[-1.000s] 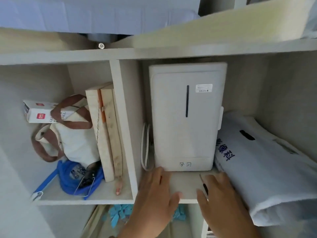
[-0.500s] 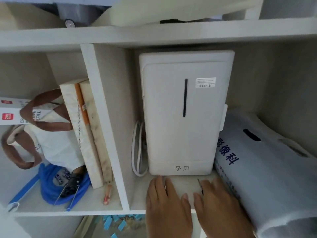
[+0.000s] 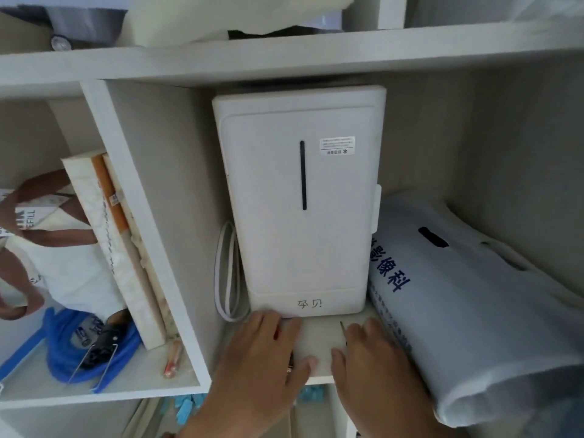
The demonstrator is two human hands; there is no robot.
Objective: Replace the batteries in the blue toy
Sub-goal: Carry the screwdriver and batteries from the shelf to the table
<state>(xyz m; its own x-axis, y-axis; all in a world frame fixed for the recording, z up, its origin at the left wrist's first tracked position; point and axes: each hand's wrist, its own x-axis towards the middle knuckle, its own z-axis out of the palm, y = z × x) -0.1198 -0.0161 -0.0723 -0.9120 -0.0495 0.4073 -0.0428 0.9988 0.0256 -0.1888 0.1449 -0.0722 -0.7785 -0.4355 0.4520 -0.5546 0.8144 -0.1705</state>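
Note:
My left hand (image 3: 262,358) lies palm down on the shelf board (image 3: 319,339), just in front of a white appliance (image 3: 303,200). A bit of red and something dark show under its fingers; what they are is hidden. My right hand (image 3: 376,371) rests beside it on the same board. A thin dark rod (image 3: 342,327) pokes out past its index finger. No blue toy can be made out. Several blue pieces (image 3: 186,406) lie below the shelf. Small cylinders that look like batteries (image 3: 82,336) sit in a blue bag (image 3: 60,358) in the left compartment.
A white plastic bag with blue characters (image 3: 467,311) fills the right of the compartment, touching my right hand. A white cable (image 3: 224,273) hangs left of the appliance. A vertical divider (image 3: 148,235) separates the left compartment, which holds boards (image 3: 107,235), a tote bag and a red pen-like item (image 3: 172,358).
Both hands have slid forward over the shelf board toward the base of the appliance. The view has drawn closer and shifted, so the left compartment now sits further left.

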